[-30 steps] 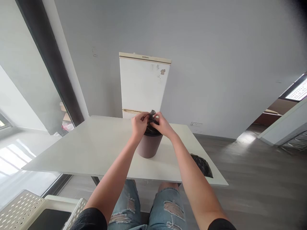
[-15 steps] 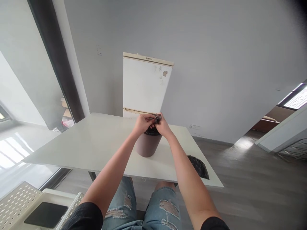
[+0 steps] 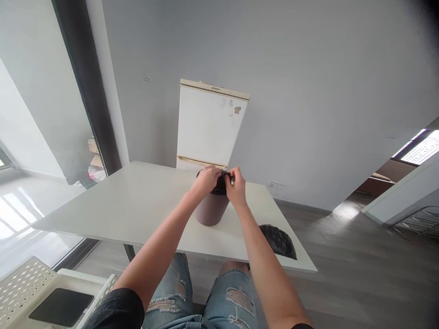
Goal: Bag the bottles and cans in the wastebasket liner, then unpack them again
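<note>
A mauve-brown trash can [image 3: 211, 210] stands upright on the white table [image 3: 144, 201]. A black garbage bag [image 3: 219, 188] lines it and folds over the rim. My left hand [image 3: 207, 179] is closed on the bag at the top of the can. Just to its right, my right hand [image 3: 236, 185] pinches another bit of the bag near the rim, thumb against fingers. Most of the can's inside is hidden behind my hands. Beside my right forearm lies a second piece of black plastic bag [image 3: 279, 241], bunched up on the table.
Behind the table stands a white refrigerator [image 3: 209, 123] against the grey wall. At lower left is a beige plastic rack [image 3: 27, 288] with a dark flat panel [image 3: 61, 307]. The table's right edge drops to a wood-look floor [image 3: 339, 256].
My hands have moved from a bunched, twisted part of the bag above the can down to its rim, slightly farther apart. The camera view has shifted a little.
</note>
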`<move>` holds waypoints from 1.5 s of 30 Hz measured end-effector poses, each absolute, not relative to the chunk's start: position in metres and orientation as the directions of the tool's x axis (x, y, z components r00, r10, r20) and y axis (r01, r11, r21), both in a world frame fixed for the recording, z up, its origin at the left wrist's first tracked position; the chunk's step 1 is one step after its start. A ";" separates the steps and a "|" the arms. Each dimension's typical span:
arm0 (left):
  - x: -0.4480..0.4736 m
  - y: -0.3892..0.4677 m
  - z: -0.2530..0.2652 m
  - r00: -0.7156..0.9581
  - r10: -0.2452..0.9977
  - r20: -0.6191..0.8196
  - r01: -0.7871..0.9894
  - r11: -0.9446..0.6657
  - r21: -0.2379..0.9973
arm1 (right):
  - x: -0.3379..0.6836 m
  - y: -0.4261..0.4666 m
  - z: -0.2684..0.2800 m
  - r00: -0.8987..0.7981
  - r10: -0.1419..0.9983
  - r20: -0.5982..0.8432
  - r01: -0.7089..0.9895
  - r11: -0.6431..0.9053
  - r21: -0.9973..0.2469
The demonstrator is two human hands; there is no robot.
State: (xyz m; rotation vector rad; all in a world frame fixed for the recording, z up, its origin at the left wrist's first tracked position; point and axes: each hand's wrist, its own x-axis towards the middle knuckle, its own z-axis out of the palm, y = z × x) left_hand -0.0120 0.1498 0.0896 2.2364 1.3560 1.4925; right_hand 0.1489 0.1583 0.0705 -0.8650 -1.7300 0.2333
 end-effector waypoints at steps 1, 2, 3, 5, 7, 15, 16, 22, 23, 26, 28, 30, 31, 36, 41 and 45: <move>-0.014 0.150 0.091 0.152 0.741 0.654 0.575 -0.604 0.552 | 0.149 0.161 0.071 -0.106 0.630 0.769 0.453 0.719 -0.527; -0.016 0.150 0.092 0.189 0.754 0.629 0.532 -0.617 0.579 | 0.149 0.163 0.071 -0.118 0.615 0.780 0.480 0.723 -0.498; -0.018 0.150 0.093 0.219 0.771 0.598 0.476 -0.620 0.624 | 0.150 0.165 0.071 -0.128 0.606 0.785 0.505 0.721 -0.474; -0.022 0.149 0.095 0.249 0.812 0.528 0.352 -0.584 0.732 | 0.152 0.167 0.071 -0.129 0.608 0.783 0.532 0.709 -0.463; -0.024 0.149 0.097 0.241 0.838 0.489 0.261 -0.542 0.799 | 0.154 0.164 0.071 -0.138 0.631 0.763 0.521 0.702 -0.486; -0.027 0.161 0.095 0.141 0.823 0.550 0.262 -0.567 0.781 | 0.153 0.158 0.077 -0.219 0.658 0.721 0.560 0.690 -0.459; -0.029 0.164 0.093 0.086 0.831 0.549 0.236 -0.552 0.799 | 0.153 0.160 0.077 -0.206 0.661 0.722 0.555 0.686 -0.470; -0.053 0.181 0.064 -0.288 0.830 0.478 0.283 -0.403 0.871 | 0.172 0.167 0.056 -0.040 0.820 0.571 0.617 0.469 -0.631; -0.057 0.182 0.059 -0.315 0.813 0.489 0.321 -0.393 0.861 | 0.176 0.167 0.053 -0.013 0.834 0.552 0.651 0.426 -0.628; -0.062 0.177 0.051 -0.361 0.761 0.539 0.390 -0.401 0.829 | 0.182 0.163 0.049 0.026 0.831 0.556 0.746 0.354 -0.564; -0.061 0.172 0.051 -0.369 0.738 0.566 0.399 -0.424 0.813 | 0.179 0.162 0.054 0.009 0.814 0.581 0.773 0.363 -0.520; -0.058 0.166 0.056 -0.343 0.742 0.576 0.367 -0.458 0.810 | 0.172 0.164 0.062 -0.064 0.804 0.591 0.761 0.423 -0.492; -0.057 0.163 0.059 -0.311 0.754 0.579 0.337 -0.482 0.809 | 0.166 0.166 0.066 -0.122 0.808 0.576 0.744 0.459 -0.485; -0.065 0.148 0.065 -0.178 0.721 0.670 0.229 -0.632 0.741 | 0.140 0.187 0.085 -0.409 0.847 0.340 0.752 0.524 -0.400; -0.101 0.144 0.015 -0.456 0.714 0.532 0.440 -0.338 0.832 | 0.125 0.201 0.098 -0.442 0.881 0.169 0.780 0.470 -0.413; -0.126 0.139 -0.055 -0.360 0.875 0.323 0.652 -0.012 0.759 | 0.117 0.205 0.114 -0.350 0.863 0.364 0.721 0.496 -0.484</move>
